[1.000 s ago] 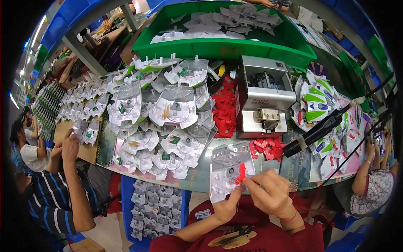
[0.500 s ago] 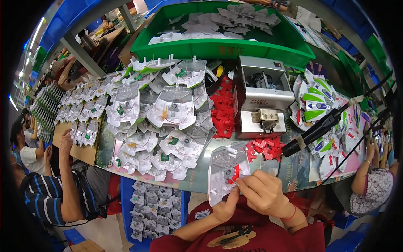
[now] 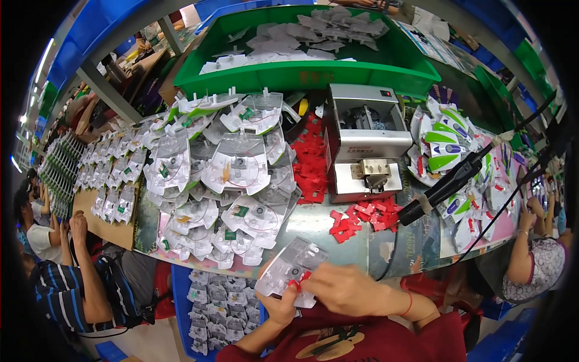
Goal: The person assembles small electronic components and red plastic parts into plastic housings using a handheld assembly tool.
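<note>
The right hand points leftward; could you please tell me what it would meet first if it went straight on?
Most likely the red part over the shell, which the left hand holds; whether the right hand touches that part is unclear.

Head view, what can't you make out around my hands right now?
Red plastic at the white shell: head view, partly covered by the right hand, which also hides its own grip.
Left hand: head view, its hold under the white shell is hidden by that shell.
Blue bin: head view, its upper end is hidden by the table.
</note>
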Tool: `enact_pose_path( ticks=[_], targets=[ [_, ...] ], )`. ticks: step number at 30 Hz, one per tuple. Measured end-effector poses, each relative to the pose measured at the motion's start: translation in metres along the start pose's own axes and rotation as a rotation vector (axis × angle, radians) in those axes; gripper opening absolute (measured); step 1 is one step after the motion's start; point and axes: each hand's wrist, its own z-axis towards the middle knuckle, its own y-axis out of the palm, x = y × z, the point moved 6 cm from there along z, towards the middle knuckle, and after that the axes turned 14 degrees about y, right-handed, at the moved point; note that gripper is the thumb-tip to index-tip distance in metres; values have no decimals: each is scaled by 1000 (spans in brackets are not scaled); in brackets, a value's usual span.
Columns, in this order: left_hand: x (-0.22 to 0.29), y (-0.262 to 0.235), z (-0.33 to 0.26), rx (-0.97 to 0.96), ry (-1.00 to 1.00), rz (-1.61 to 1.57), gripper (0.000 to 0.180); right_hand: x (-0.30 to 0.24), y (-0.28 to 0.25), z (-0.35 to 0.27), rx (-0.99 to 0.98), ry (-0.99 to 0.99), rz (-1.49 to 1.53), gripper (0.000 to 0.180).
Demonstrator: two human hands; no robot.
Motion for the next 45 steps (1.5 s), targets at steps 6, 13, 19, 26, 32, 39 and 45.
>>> enact_pose_path(
  ticks=[6,13,19,26,32,39,45],
  targets=[
    [0,3,-1,-88,-328,-260,32,62,-39,24,228,160,-79,25],
    [-8,12,-16,-231,-403,-264,28,87,20,67,-21,402,-718,35],
    [-5,12,-14,-289,-345,-217,31,96,35,56,12,300,-653,32],
    [-9,11,-15,-281,-360,-212,35,91,8,29,182,163,-241,23],
    [-9,15,-18,-251,-476,-315,32,93,13,34,186,391,-475,9],
    [-6,17,-9,-314,-457,-285,30,88,9,38,270,326,-438,10],
    [-2,34,7,-487,-617,-370,36,52,-43,31,370,36,-155,9]
  ],
)
